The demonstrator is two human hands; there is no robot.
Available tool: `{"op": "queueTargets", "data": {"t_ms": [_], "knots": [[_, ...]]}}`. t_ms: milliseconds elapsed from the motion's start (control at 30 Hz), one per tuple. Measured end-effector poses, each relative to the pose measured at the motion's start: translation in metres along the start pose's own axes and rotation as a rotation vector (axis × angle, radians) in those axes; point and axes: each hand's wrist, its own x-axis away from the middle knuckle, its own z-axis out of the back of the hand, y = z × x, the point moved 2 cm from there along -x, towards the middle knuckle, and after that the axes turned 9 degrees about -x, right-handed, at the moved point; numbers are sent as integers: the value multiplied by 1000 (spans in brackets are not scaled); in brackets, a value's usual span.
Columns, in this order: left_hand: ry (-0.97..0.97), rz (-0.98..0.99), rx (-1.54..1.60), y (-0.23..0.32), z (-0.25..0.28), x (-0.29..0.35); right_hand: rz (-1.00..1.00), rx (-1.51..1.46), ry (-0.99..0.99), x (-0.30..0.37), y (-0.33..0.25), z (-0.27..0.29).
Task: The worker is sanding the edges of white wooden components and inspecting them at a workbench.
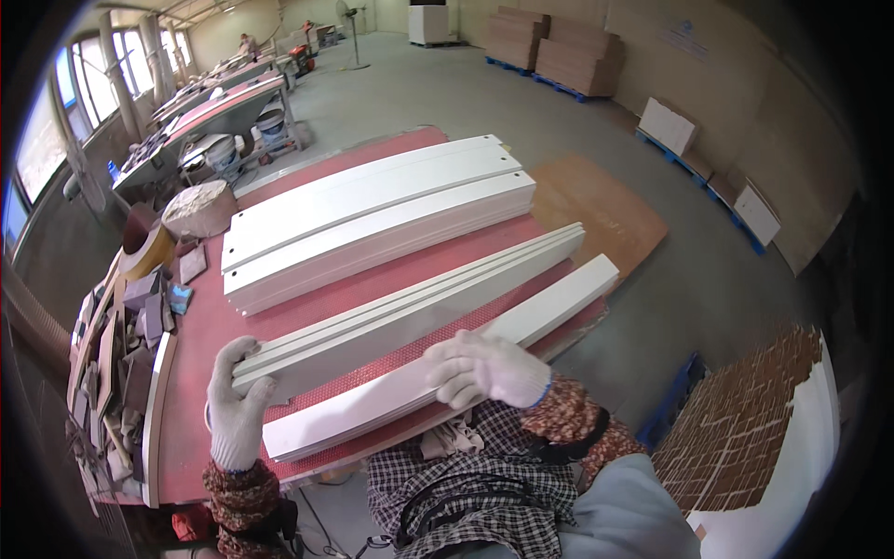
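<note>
Both my hands wear white knitted gloves. My left hand [238, 410] grips the left end of several white boards [419, 312] standing on their long edges, thumb on the near face and fingers round the far side. Over the near stack of narrow white boards [349, 419], my right hand [486, 369] is held with fingers stretched out and nothing in them. Whether it touches the top board I cannot tell. Farther back lies a larger pile of white boards [372, 210], with small dark holes near their ends.
A red mat [200, 373] covers the table. Sanding blocks and scraps [140, 326] crowd its left edge, beside a yellowish roll [147, 253] and a pale bundle [200, 207]. Brown sheet [596, 200] lies beyond the right end. At lower right stands a stack of brown-edged panels [745, 429].
</note>
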Motion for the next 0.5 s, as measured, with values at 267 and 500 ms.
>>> {"op": "queueTargets", "data": {"t_ms": [267, 500], "knots": [[-95, 538, 247, -84, 9, -11, 608, 1355, 517, -30, -103, 47], [-152, 356, -590, -135, 32, -6, 36, 1929, 403, -81, -107, 67]]}}
